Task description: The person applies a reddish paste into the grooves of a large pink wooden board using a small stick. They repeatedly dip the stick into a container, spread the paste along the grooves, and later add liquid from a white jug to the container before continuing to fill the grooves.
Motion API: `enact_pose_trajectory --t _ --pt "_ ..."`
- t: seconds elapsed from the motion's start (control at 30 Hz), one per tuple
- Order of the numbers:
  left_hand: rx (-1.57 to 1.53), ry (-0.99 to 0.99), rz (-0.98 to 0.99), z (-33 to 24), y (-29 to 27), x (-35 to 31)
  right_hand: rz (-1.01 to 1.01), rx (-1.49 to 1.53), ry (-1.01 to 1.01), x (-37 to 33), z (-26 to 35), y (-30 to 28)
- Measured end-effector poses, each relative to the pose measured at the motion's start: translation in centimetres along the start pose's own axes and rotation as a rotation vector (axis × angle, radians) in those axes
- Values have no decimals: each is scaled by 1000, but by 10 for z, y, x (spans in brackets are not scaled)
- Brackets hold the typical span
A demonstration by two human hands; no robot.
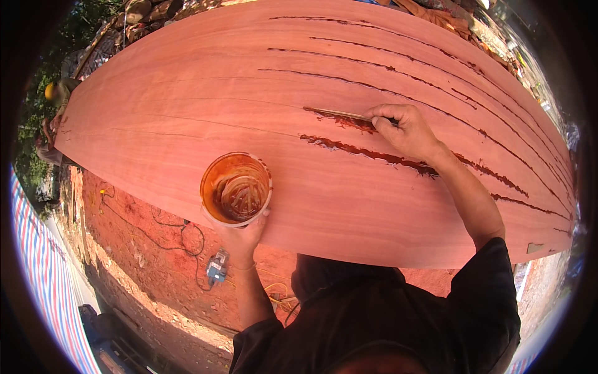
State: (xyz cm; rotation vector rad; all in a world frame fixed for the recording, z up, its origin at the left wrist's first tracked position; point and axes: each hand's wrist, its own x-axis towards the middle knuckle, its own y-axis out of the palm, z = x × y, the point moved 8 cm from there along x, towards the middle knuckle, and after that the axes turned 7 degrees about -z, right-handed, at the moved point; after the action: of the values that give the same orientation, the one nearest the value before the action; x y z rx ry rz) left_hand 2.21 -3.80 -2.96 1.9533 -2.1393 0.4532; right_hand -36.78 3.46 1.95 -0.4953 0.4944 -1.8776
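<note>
Right hand (403, 131) was closed in a pinch on a thin flat tool (339, 114), seen nearly edge-on, the held end hidden by fingers. Tool stuck out left of that grip, along the far edge of a short dark red streak (349, 123); blade contact couldn't be told. Left hand (244, 232) had fingers wrapped on the near side of a bucket (219, 171), mouth up, brown-red paste (242, 198) smeared inside. Bucket sat left of and nearer the body than the right grip, blocking part of the near edge of the big pinkish wood panel (349, 218). Right forearm (467, 193) crossed a longer streak (361, 149) just nearside of the grip, hiding a stretch. More thin dark lines (436, 87) ran beyond and right of it. Below the bucket, on red ground: blue power tool (217, 268), cord (159, 246). Farther left: striped sheet (43, 249). Another person (57, 92) was at the panel's far left end.
</note>
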Motion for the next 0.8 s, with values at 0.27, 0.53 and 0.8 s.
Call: enact_pose_trajectory --t 0.27,0.53,0.8 --pt "16 23 -4 -2 1 1 -3 -103 -208 3 16 -4" --pt "-3 44 -4 -4 1 0 62 -292 -332 -6 28 -2" --pt "-7 46 -23 -5 0 0 42 -314 -346 -15 36 -3"
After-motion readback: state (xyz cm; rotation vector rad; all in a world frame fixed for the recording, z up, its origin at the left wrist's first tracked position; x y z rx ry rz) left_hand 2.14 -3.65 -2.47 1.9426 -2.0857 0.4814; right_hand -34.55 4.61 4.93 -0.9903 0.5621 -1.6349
